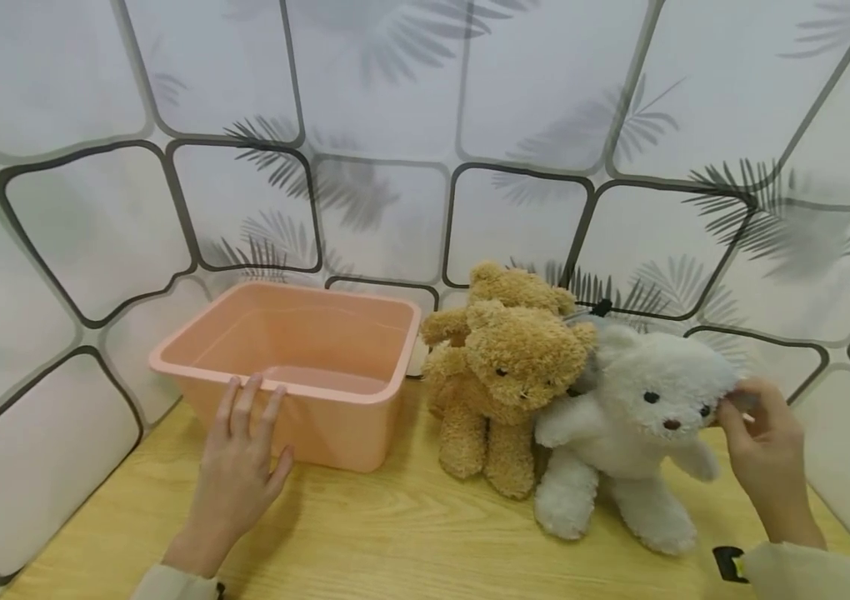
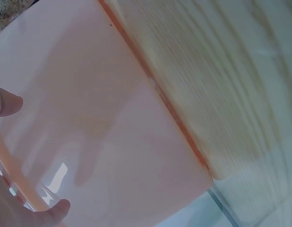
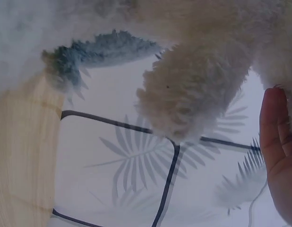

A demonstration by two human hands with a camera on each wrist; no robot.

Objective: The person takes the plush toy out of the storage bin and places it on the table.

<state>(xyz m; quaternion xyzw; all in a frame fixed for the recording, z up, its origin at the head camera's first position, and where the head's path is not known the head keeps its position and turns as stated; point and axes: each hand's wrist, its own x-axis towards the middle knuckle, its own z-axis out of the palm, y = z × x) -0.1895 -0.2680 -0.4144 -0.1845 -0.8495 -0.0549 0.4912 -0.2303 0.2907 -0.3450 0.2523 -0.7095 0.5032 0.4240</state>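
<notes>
My left hand [image 1: 237,467] rests on the front rim of a pink plastic bin [image 1: 342,395], fingers extended over the edge. The bin's smooth wall [image 2: 117,123] fills much of the left wrist view. To the right, a white teddy bear [image 1: 623,442] stands upright on the table, leaning slightly. My right hand [image 1: 770,442] pinches the side of its head between thumb and fingers. In the right wrist view, one fluffy limb [image 3: 188,90] hangs near that hand [image 3: 280,146], whose fingertips meet the fur.
Two brown teddy bears stand between bin and white bear, the front one [image 1: 526,358] partly covering the rear one [image 1: 515,285]. Something grey [image 1: 588,367] shows behind them. A wooden table [image 1: 395,533] carries everything; patterned fabric walls [image 1: 387,217] enclose it.
</notes>
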